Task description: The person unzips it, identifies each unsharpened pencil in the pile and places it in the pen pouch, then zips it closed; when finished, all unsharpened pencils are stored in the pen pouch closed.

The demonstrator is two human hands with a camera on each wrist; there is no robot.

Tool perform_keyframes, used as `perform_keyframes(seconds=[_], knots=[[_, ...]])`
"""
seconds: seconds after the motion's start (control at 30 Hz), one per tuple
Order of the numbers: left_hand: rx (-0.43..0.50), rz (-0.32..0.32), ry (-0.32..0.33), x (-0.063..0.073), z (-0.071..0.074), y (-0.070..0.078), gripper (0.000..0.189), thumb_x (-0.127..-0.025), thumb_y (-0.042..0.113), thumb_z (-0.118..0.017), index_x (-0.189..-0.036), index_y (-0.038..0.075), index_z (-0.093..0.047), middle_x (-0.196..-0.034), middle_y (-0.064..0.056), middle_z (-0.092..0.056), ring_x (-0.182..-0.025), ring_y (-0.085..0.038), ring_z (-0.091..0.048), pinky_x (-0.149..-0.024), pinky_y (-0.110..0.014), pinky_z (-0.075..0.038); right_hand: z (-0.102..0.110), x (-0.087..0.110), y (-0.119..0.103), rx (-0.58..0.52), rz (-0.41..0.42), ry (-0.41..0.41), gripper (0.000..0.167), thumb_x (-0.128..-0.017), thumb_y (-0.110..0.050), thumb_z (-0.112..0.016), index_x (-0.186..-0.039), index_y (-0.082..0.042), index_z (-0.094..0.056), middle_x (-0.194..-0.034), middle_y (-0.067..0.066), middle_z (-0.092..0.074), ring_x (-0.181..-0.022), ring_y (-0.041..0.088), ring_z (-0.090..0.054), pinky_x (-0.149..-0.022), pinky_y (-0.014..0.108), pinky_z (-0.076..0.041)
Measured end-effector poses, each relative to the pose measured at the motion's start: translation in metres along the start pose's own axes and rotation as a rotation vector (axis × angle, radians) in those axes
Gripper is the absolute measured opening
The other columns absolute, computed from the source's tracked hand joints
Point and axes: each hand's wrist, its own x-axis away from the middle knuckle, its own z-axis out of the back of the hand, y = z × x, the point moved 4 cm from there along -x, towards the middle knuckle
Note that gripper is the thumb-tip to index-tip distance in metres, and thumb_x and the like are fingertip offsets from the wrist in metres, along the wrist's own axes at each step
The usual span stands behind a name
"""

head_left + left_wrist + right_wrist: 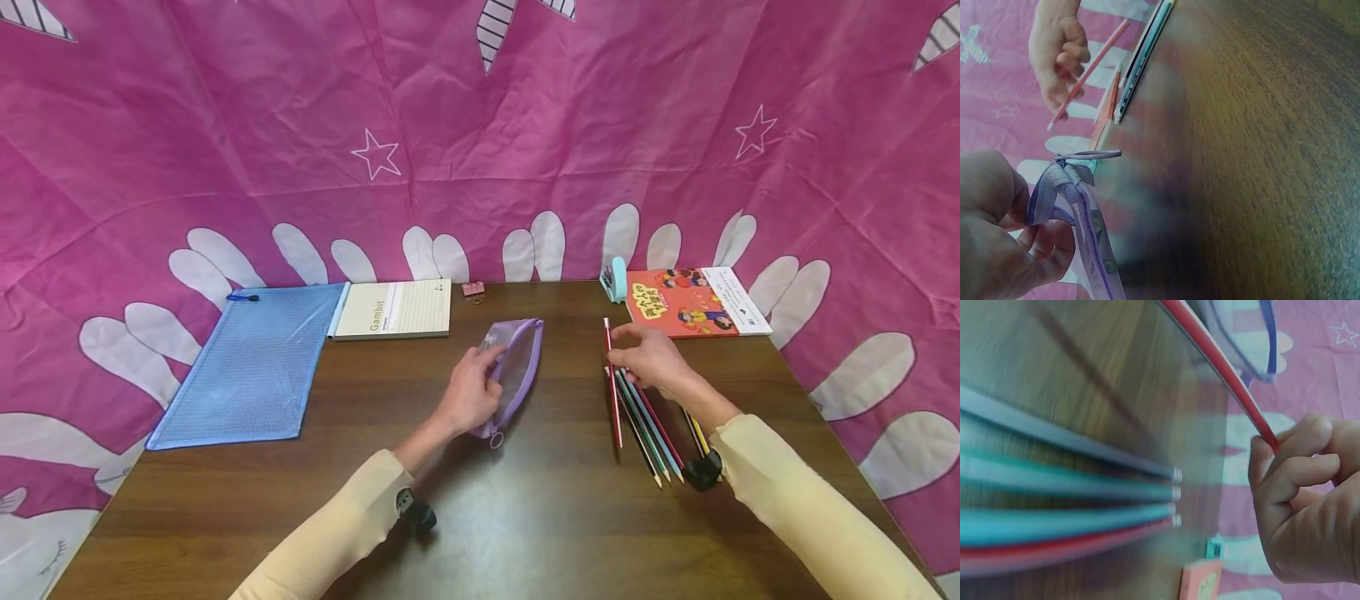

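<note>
My left hand (472, 390) grips the near side of a purple zip pencil pouch (533, 367), its mouth spread apart and its ring pull hanging at the near end. In the left wrist view, thumb and fingers pinch the edge of the pouch (1099, 250). To the right, my right hand (654, 360) pinches a red pencil (616, 412) near its upper end. The right wrist view shows that red pencil (1222, 365) raised above the table, its shadow on the wood. Several dark, green, blue and red pencils (651, 429) lie beneath and beside this hand.
Yellow-and-black pencils (696, 432) lie partly hidden under the right wrist. At the back right are a teal stapler-like item (617, 280) and an orange book (678, 304). A pink binder clip (473, 289), a notepad (405, 310) and a blue mesh folder (251, 367) stretch leftward.
</note>
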Motion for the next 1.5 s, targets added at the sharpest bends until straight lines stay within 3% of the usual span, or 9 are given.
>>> perform_keyframes(seconds=[0.23, 0.37, 0.83, 1.23, 1.5], knots=[[0.003, 0.016, -0.013, -0.001, -0.002, -0.001, 0.064, -0.073, -0.013, -0.055, -0.136, -0.003, -0.057, -0.1, -0.018, -0.056, -0.087, -0.027, -0.057, -0.072, -0.034, -0.055, -0.018, -0.006, -0.011, -0.234, -0.003, 0.037, 0.047, -0.093, -0.008, -0.061, -0.136, 0.001, -0.047, -0.083, 0.008, -0.054, -0.049, 0.008, -0.048, -0.043, 0.02, -0.036], [-0.001, 0.022, -0.017, -0.001, -0.003, -0.001, 0.064, -0.073, -0.013, -0.055, -0.136, -0.003, -0.057, -0.1, -0.018, -0.056, -0.086, -0.027, -0.057, -0.071, -0.034, -0.055, -0.027, -0.009, -0.017, -0.309, -0.01, 0.044, 0.047, -0.092, -0.007, -0.061, -0.136, 0.0, -0.046, -0.086, 0.01, -0.057, -0.048, 0.007, -0.046, -0.043, 0.019, -0.033], [-0.012, -0.003, -0.005, -0.002, -0.002, 0.002, 0.062, -0.072, -0.011, -0.055, -0.134, -0.004, -0.059, -0.098, -0.017, -0.057, -0.086, -0.027, -0.056, -0.072, -0.037, -0.053, -0.054, -0.017, -0.038, -0.533, -0.009, 0.153, 0.038, -0.087, 0.0, -0.06, -0.122, -0.004, -0.046, -0.069, 0.003, -0.064, -0.044, 0.007, -0.045, -0.04, 0.019, -0.033], [-0.006, 0.025, -0.025, -0.002, -0.002, 0.003, 0.064, -0.073, -0.011, -0.055, -0.136, -0.004, -0.057, -0.1, -0.018, -0.055, -0.086, -0.027, -0.056, -0.072, -0.035, -0.054, -0.08, -0.018, -0.047, -0.631, -0.014, 0.175, 0.032, -0.088, 0.0, -0.06, -0.115, -0.008, -0.045, -0.061, -0.001, -0.056, -0.043, 0.009, -0.045, -0.039, 0.02, -0.034], [-0.003, 0.038, -0.025, -0.003, -0.002, 0.002, 0.065, -0.073, -0.01, -0.055, -0.138, -0.004, -0.056, -0.1, -0.017, -0.055, -0.086, -0.025, -0.055, -0.073, -0.034, -0.053, -0.098, -0.018, -0.045, -0.641, -0.03, 0.152, 0.032, -0.09, 0.001, -0.06, -0.116, -0.007, -0.045, -0.068, 0.006, -0.061, -0.043, 0.01, -0.046, -0.039, 0.021, -0.035]])
